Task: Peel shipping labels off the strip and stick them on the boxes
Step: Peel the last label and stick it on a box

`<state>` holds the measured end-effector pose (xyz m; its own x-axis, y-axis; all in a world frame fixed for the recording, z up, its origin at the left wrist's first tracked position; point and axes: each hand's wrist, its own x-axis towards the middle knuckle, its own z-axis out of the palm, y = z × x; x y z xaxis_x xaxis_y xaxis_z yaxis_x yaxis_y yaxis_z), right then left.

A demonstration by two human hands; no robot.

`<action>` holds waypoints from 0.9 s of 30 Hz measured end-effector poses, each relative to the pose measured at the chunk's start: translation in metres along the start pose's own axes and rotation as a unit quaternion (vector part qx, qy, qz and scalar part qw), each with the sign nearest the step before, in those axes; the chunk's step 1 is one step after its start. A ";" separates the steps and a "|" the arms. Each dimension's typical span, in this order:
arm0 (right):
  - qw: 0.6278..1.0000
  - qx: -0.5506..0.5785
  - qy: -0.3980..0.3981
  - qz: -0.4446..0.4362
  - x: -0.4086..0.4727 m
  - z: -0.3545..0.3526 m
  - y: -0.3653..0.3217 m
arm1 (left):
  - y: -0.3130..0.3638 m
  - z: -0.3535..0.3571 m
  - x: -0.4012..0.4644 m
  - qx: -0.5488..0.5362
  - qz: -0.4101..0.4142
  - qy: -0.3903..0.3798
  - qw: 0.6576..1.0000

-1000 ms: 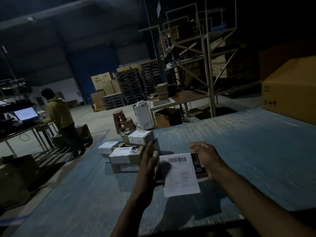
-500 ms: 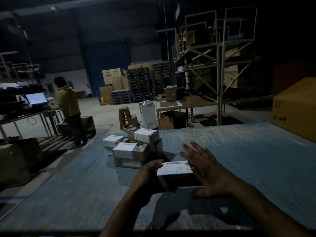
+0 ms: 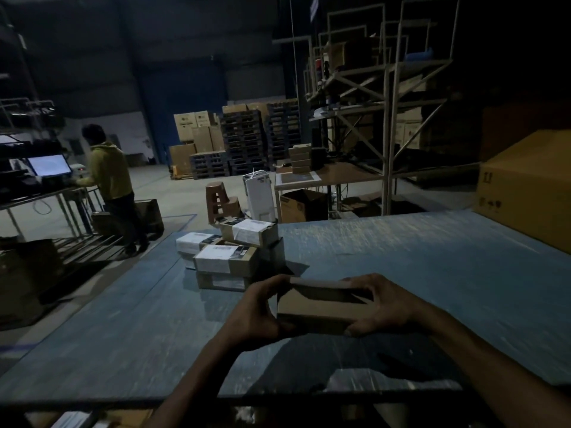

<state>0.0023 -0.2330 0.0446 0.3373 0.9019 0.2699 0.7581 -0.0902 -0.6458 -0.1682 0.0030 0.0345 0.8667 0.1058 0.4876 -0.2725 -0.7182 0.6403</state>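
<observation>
- Head view looks down on a blue worktop [image 3: 401, 273] in a dim warehouse.
- Both hands hold one small brown box [image 3: 321, 307] just above the worktop, near the viewer and about mid-frame.
- Left hand [image 3: 259, 313] grips the box's left end, fingers curled round it.
- Right hand [image 3: 386, 304] grips the right end, thumb on the near side and fingers curled over the far edge.
- Only plain cardboard faces of the held box show; whether a label sits on a hidden side cannot be told.
- A stack of labelled boxes [image 3: 228, 257] stands on the worktop just beyond the hands, toward the left, white labels facing up and forward.
- A large carton [image 3: 525, 186] sits on the far right of the worktop.
- On the left, well apart, a person [image 3: 108, 180] in a yellow top stands at a desk with a lit monitor [image 3: 49, 165].
- Far back stand pallets [image 3: 247, 143] and a metal rack [image 3: 386, 103].
</observation>
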 end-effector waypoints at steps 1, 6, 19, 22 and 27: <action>1.000 0.011 -0.006 -0.001 0.000 0.000 0.001 | 0.001 -0.001 0.001 0.003 -0.007 0.005 1.000; 0.999 0.046 -0.025 0.006 -0.001 -0.002 0.002 | 0.007 -0.003 -0.005 -0.019 -0.009 0.011 1.000; 0.999 0.041 -0.018 -0.015 -0.005 0.009 0.011 | 0.008 -0.004 -0.009 -0.047 0.029 0.000 0.998; 0.998 0.043 0.015 -0.045 -0.010 0.013 0.014 | 0.009 0.001 -0.012 -0.003 0.049 -0.033 0.998; 0.989 -0.029 0.079 -0.123 -0.016 0.024 0.016 | 0.004 0.007 -0.014 0.117 0.069 -0.133 0.982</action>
<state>-0.0046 -0.2383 0.0129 0.2176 0.8229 0.5248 0.8572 0.0960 -0.5060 -0.1781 -0.0063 0.0259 0.9156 -0.1644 0.3670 -0.3178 -0.8550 0.4098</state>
